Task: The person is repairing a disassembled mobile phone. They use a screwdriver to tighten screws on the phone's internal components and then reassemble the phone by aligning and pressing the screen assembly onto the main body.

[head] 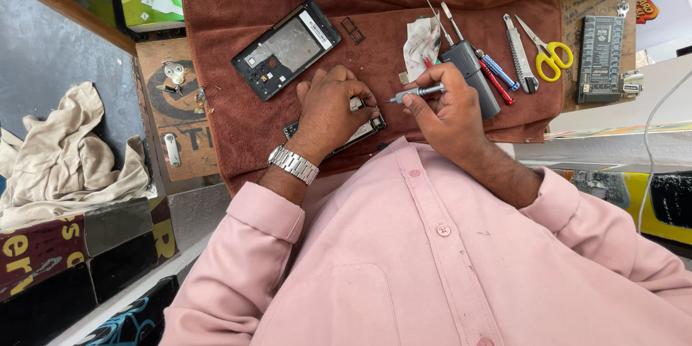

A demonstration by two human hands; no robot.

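My left hand (330, 108), with a metal watch on the wrist, presses down on an opened phone body (364, 130) lying on a brown towel (375, 36). My right hand (443, 112) grips a small silver screwdriver (418, 91), its tip pointing left toward the phone by my left fingers. Most of the phone is hidden under my left hand. A second phone frame (287, 48), black with a grey inner plate, lies on the towel farther out to the left. A small card tray (353, 30) lies beside it.
On the towel's right lie a crumpled white tissue (422, 43), a grey tool (472, 72), red and blue screwdrivers (497, 76), a utility knife (520, 54) and yellow scissors (548, 54). A grey circuit tester board (600, 58) sits far right. A beige cloth (65, 151) lies left.
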